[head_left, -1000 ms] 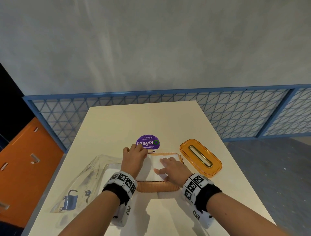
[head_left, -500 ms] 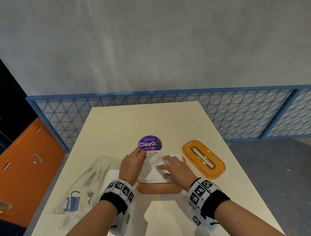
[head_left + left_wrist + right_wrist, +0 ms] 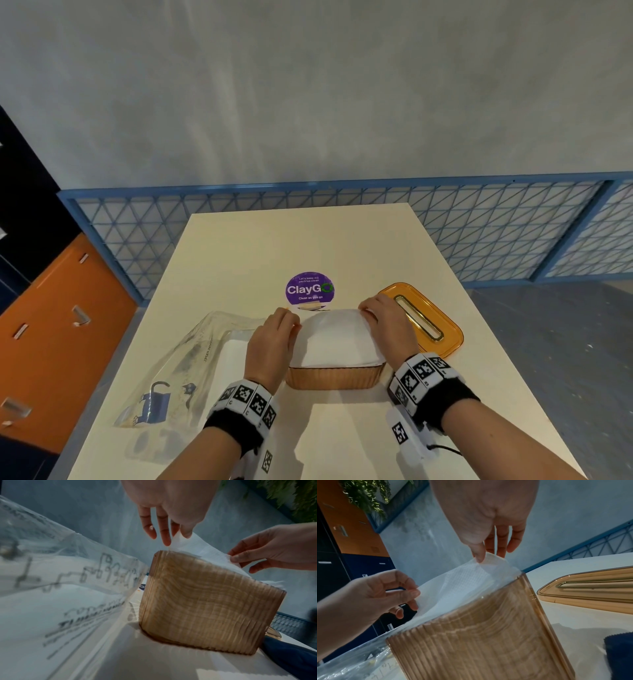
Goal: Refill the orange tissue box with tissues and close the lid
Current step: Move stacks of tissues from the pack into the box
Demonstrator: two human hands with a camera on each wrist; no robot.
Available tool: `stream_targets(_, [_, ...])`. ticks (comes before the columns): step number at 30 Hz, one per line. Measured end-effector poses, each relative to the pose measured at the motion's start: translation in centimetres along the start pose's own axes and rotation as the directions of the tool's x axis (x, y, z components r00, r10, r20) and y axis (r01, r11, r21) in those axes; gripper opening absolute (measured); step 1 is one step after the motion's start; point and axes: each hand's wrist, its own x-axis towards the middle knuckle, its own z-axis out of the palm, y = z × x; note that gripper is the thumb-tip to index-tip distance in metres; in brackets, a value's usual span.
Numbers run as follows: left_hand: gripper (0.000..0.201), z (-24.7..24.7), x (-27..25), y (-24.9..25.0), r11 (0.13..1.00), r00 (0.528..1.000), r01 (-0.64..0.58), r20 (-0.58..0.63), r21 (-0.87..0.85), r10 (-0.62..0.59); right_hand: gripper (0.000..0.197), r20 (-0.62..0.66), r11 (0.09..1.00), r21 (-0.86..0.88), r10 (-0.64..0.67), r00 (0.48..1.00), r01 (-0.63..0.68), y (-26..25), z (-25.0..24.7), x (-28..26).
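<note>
The orange ribbed tissue box (image 3: 334, 377) stands open near the table's front, filled with white tissues (image 3: 337, 339). The top tissue (image 3: 462, 582) is raised above the rim. My left hand (image 3: 291, 322) pinches its far left corner between thumb and fingers (image 3: 186, 532). My right hand (image 3: 368, 311) pinches the far right corner (image 3: 481, 557). The orange lid (image 3: 421, 318), with its gold-rimmed slot, lies flat on the table just right of the box, behind my right hand.
A clear plastic tissue pack (image 3: 191, 363) lies left of the box, against my left wrist. A purple round sticker (image 3: 310, 289) is on the table (image 3: 308, 240) behind the box. A blue mesh railing (image 3: 496, 233) runs behind the table; orange cabinets (image 3: 51, 325) stand left.
Both hands went from resting on the tissues to the sheet's far corners. They now pinch it, and the top tissue has risen above the box rim.
</note>
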Motion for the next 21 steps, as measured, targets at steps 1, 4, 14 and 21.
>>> stream_targets(1, [0.016, 0.0, 0.0, -0.1, 1.000, 1.000, 0.011, 0.002, -0.008, -0.011, 0.021, 0.000, 1.000, 0.011, 0.005, 1.000, -0.005, 0.0, -0.1, 0.0])
stream_targets(4, [0.039, 0.1, 0.0, -0.3, 1.000, 0.998, 0.022, 0.056, -0.016, -0.021, 0.020, 0.020, 0.999, 0.016, 0.037, 0.999, -0.037, -0.1, -0.4, 0.0])
stream_targets(14, [0.057, -0.8, 0.0, 0.0, 0.968, 0.963, -0.199, 0.211, 0.151, 0.165, 0.022, 0.169, 0.993, 0.019, 0.109, 0.980, -0.114, -0.5, -0.9, 0.9])
stream_targets(21, [0.045, -0.9, 1.4, 0.6, 0.985, 0.763, -0.171, 0.631, -0.013, 0.140, 0.019, 0.237, 0.962, 0.115, 0.216, 0.947, -0.248, -0.7, -1.1, 1.5])
